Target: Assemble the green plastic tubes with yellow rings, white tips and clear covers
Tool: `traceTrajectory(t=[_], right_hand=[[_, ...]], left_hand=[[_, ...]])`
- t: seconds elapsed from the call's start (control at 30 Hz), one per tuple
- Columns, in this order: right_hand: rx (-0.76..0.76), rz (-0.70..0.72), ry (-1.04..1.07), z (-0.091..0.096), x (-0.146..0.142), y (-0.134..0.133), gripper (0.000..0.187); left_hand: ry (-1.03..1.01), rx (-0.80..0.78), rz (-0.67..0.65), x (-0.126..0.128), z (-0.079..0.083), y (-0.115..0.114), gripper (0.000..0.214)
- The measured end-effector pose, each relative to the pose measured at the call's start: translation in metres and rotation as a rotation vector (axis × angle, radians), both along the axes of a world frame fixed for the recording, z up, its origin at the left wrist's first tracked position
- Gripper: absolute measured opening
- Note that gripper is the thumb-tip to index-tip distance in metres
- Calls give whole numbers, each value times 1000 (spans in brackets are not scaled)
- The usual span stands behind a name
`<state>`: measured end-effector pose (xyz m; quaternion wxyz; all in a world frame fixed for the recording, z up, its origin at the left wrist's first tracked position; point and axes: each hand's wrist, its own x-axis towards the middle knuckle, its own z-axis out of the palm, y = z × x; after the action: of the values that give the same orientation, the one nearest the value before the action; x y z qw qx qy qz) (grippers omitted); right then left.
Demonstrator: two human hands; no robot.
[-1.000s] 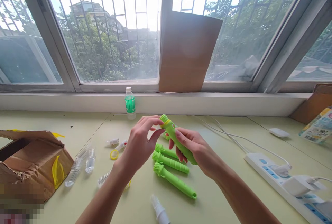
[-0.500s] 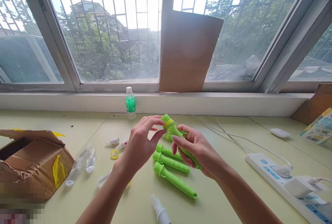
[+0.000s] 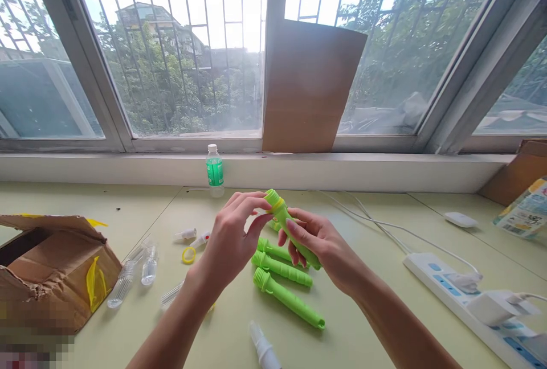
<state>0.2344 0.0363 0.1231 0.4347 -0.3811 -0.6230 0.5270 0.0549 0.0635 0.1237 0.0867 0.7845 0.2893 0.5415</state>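
My right hand (image 3: 321, 239) is wrapped round a lime-green plastic handle (image 3: 280, 215), held tilted above the table with its threaded end up and to the left. A yellow ring (image 3: 277, 205) sits round the neck, just below the thread. My left hand (image 3: 231, 231) pinches that threaded end between thumb and fingers. Under my hands lie several more green handles (image 3: 288, 300), their threaded ends pointing left; one is mostly hidden behind the held one. A loose yellow ring (image 3: 188, 254) rests beyond my left forearm, beside two small white parts (image 3: 186, 234).
Left stands an open cardboard box (image 3: 64, 266), with clear ribbed tubes (image 3: 149, 263) beside it. A white tapered part (image 3: 264, 346) lies at the front. A bottle (image 3: 215, 171) stands by the window ledge. On the right are a power strip (image 3: 440, 283), cables and a white device (image 3: 460, 219).
My right hand has shifted slightly on the green handle, and the handle's lower end has moved up and to the left. My left hand stays at the threaded end.
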Motion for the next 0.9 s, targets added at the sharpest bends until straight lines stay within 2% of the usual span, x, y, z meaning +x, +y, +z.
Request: traceTrajectory(t=[0.23, 0.4, 0.53, 0.7, 0.9], right_hand=[[-50, 46, 73, -3, 2, 2, 30], [-76, 61, 87, -1, 1, 0, 23], [-70, 40, 38, 0, 1, -1, 25], [-14, 9, 17, 1, 3, 1, 22], [18, 28, 19, -1, 4, 2, 37]], left_hand=[[12, -38, -64, 0, -1, 1, 21], [11, -16, -56, 0, -2, 3, 20], [-2, 1, -52, -1, -1, 1, 16], [-24, 15, -45, 0, -1, 0, 12], [-22, 7, -57, 0, -1, 1, 16]])
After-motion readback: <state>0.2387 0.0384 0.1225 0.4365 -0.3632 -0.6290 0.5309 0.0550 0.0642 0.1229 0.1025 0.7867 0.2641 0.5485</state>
